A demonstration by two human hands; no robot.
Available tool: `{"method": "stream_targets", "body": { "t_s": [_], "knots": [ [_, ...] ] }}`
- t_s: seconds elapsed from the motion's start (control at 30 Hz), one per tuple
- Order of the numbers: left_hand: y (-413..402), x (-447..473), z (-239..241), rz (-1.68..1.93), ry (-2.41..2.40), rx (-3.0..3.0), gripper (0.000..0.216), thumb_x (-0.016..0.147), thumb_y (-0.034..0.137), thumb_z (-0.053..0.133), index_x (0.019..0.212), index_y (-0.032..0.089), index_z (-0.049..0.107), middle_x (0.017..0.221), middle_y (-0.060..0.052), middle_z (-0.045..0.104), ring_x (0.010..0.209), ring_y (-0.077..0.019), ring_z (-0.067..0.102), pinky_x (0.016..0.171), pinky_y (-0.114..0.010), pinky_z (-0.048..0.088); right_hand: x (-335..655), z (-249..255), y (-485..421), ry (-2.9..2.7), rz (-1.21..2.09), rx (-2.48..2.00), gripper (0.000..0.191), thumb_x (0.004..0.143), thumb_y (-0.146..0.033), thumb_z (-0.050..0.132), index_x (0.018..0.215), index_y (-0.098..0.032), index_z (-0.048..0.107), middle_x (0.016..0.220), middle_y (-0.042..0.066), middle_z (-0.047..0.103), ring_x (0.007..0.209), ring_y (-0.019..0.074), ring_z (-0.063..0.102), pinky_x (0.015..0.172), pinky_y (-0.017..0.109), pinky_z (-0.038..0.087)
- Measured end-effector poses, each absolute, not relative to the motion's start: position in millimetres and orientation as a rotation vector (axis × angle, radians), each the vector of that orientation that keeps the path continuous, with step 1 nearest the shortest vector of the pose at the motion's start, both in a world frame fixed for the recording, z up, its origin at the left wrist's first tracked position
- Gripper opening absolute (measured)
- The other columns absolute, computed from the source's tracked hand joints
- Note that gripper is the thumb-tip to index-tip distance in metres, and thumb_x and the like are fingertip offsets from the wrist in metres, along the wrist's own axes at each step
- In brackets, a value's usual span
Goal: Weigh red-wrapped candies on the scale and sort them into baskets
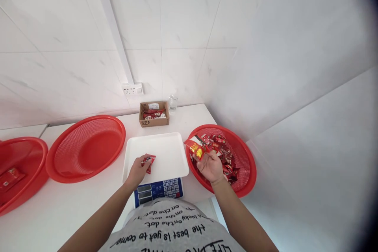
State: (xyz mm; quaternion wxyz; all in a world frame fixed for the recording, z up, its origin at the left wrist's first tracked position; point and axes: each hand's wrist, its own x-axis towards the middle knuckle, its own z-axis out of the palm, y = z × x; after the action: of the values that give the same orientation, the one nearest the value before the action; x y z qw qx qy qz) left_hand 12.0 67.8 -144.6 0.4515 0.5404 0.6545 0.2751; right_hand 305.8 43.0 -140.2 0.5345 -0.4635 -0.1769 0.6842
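Observation:
Over the left part of the white tray (169,151), my left hand (137,171) is closed on a small red packet (151,161). My right hand (212,167) is palm up above the right red basket (252,165), its fingers gripping a shiny red snack packet (195,146) with yellow lettering. Many small red packets (224,153) lie heaped in that basket. The tray rests on a scale with a blue keypad panel (159,191), which shows at the tray's near edge.
An open cardboard box (154,122) with red packets stands behind the tray, a clear plastic item (173,103) beside it. To the left are a red basket (85,149) and another red basket (38,153) holding a large red packet (11,179). A wall (295,67) rises at the right.

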Motion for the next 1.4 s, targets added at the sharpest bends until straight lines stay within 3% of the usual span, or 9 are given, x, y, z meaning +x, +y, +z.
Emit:
{"method": "stream_targets", "body": {
  "t_s": [0.23,0.4,0.53,0.67,0.77,0.87,1.03,1.17,1.4],
  "knots": [
    [68.0,8.7,-142.5,0.748,1.601,1.165,0.048,0.066,0.045,0.060,0.103,0.015,0.059,0.072,-0.002,0.061,0.057,-0.0136,0.054,0.055,-0.027,0.046,292.2,-130.2,55.4,-0.173,1.717,-0.740,0.022,0.077,-0.026,0.049,0.096,-0.025,0.061,0.092,0.000,0.069,0.079,0.0114,0.064,0.059,0.020,0.050],
    [69.0,-0.2,-151.0,0.742,1.693,1.260,0.042,0.069,0.043,0.058,0.102,0.018,0.061,0.090,-0.006,0.063,0.066,-0.0152,0.058,0.061,-0.028,0.047,304.7,-142.3,52.6,-0.252,1.521,-1.059,0.022,0.077,-0.036,0.055,0.096,-0.025,0.061,0.086,-0.001,0.067,0.074,0.0120,0.063,0.063,0.024,0.051],
    [72.3,-7.2,-163.6,0.778,1.736,1.386,0.035,0.071,0.038,0.057,0.101,0.021,0.064,0.108,-0.008,0.060,0.079,-0.0171,0.059,0.068,-0.029,0.047,289.8,-149.3,57.4,-0.917,1.205,-1.479,0.030,0.075,-0.036,0.057,0.102,-0.023,0.060,0.100,0.005,0.065,0.092,0.0185,0.060,0.082,0.035,0.048],
    [74.0,-8.2,-171.7,0.800,1.690,1.380,0.035,0.075,0.035,0.054,0.107,0.022,0.063,0.111,-0.007,0.059,0.079,-0.0160,0.059,0.069,-0.028,0.048,252.0,-149.6,69.9,-1.903,0.797,-1.560,0.043,0.075,-0.023,0.054,0.118,-0.021,0.056,0.127,0.009,0.053,0.122,0.0243,0.041,0.104,0.044,0.029],
    [74.1,-6.0,-170.1,0.853,1.628,1.294,0.041,0.075,0.036,0.054,0.113,0.021,0.059,0.104,-0.006,0.062,0.078,-0.0152,0.060,0.070,-0.028,0.048,229.0,-152.7,80.5,-2.292,0.687,-1.587,0.053,0.077,-0.012,0.046,0.129,-0.022,0.047,0.141,0.007,0.040,0.133,0.0241,0.026,0.107,0.044,0.023],
    [73.9,-3.2,-162.8,0.873,1.587,1.209,0.047,0.071,0.038,0.056,0.114,0.018,0.056,0.097,-0.006,0.063,0.074,-0.0151,0.060,0.065,-0.027,0.049,218.5,-158.4,88.9,-2.399,0.650,-1.632,0.056,0.078,-0.003,0.037,0.129,-0.023,0.047,0.138,0.006,0.043,0.130,0.0225,0.032,0.102,0.042,0.030],
    [73.0,1.1,-154.7,0.809,1.606,1.252,0.045,0.069,0.038,0.056,0.110,0.017,0.056,0.099,-0.008,0.061,0.071,-0.0155,0.060,0.062,-0.029,0.050,217.4,-160.0,93.3,-2.276,0.665,-1.611,0.039,0.081,-0.008,0.038,0.112,-0.020,0.059,0.113,0.009,0.062,0.107,0.0213,0.051,0.090,0.035,0.040],
    [72.0,0.7,-158.9,0.725,1.675,1.365,0.041,0.071,0.039,0.052,0.106,0.018,0.058,0.099,-0.008,0.062,0.079,-0.0193,0.061,0.065,-0.031,0.050,236.5,-154.5,90.6,-1.762,0.913,-1.575,0.027,0.082,-0.018,0.043,0.101,-0.021,0.062,0.096,0.004,0.067,0.090,0.0181,0.059,0.082,0.032,0.045],
    [71.1,-10.6,-167.1,0.654,1.705,1.813,0.034,0.076,0.039,0.044,0.099,0.021,0.063,0.104,-0.007,0.062,0.095,-0.0233,0.058,0.085,-0.037,0.046,353.5,-163.6,54.3,-1.009,0.867,-1.760,0.050,0.083,-0.041,0.040,0.128,-0.020,0.045,0.122,0.009,0.056,0.111,0.0213,0.054,0.091,0.036,0.043]
  ]
}}
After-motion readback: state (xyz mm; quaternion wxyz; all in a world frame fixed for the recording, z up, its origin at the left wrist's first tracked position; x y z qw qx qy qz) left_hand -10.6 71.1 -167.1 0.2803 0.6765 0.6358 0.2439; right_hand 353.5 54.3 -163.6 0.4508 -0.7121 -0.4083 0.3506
